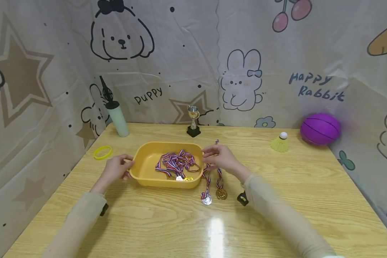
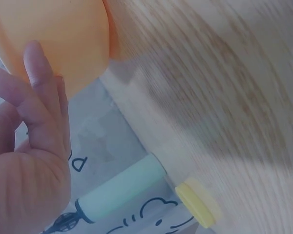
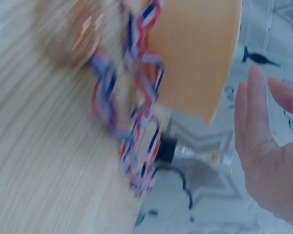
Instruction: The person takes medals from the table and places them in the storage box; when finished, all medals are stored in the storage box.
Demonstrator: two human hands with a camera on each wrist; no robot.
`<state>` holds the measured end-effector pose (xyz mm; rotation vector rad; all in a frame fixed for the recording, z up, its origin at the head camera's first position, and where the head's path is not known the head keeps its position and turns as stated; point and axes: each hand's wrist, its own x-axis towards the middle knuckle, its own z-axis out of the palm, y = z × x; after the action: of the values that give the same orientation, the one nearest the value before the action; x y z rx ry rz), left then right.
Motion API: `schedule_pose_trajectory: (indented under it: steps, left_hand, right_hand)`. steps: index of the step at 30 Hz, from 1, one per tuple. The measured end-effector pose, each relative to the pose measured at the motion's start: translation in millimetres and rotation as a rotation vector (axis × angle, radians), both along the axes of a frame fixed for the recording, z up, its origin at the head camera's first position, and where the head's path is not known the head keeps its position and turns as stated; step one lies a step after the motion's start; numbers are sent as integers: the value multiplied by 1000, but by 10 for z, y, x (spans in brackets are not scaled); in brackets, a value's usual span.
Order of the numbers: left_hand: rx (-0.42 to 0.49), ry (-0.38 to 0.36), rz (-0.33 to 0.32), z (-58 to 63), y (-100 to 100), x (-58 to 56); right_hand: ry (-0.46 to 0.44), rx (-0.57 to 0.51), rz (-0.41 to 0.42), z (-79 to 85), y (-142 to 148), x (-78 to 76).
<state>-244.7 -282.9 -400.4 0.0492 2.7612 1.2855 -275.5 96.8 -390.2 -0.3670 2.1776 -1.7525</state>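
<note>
A yellow plastic basin [image 1: 142, 181] stands on the table, with red, white and blue medal ribbons [image 1: 177, 161] heaped inside. A gold medal [image 1: 188, 178] and a silver one show at its front wall. My left hand [image 1: 116, 167] is at the basin's left end, its fingertips touching the outer wall [image 2: 78, 44]. Beside the right end is my right hand [image 1: 221, 157]; in the right wrist view its extended fingers are apart from the basin [image 3: 195, 58]. Below that hand, a silver medal [image 1: 206, 199] and a bronze medal [image 1: 221, 194] lie on the table with their ribbons.
A small trophy cup [image 1: 193, 122] stands behind the basin. At the back left are a green hand pump [image 1: 117, 120] and a yellow wristband [image 1: 102, 152]. A yellow shuttlecock [image 1: 280, 142] and a purple ball [image 1: 320, 129] sit at the back right, near the cloth wall.
</note>
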Motion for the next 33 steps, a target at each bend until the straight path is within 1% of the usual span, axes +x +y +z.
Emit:
schedule_pose_trajectory:
  steps: [4,9,12,14,17,19,23,28,33]
  left_hand:
    - [-13,-3,4,-11,-24,0]
    - [-14,-6,2,-5,-43,13]
    - [-23,-12,5,-3,-61,28]
    - [-26,-16,-2,-4,-75,37]
    - [-14,-30,-9,-11,-91,40]
    - [9,-42,-9,-15,-90,40]
    - [56,-71,-2,-27,-83,27]
    - [105,-108,4,-49,-92,2]
    - [149,-127,1,-64,-104,-2]
  right_hand:
    - [-13,60,-42,-57,269,1]
    - [-49,140,-77,-190,511,37]
    - [-95,150,-99,-277,601,52]
    - [-123,149,-95,-330,640,60]
    - [-172,138,-88,-391,670,62]
    - [-195,129,-59,-405,674,68]
    - [-233,131,-35,-414,643,79]
    - [-257,192,-76,-427,569,85]
    - [-272,235,-119,-438,511,64]
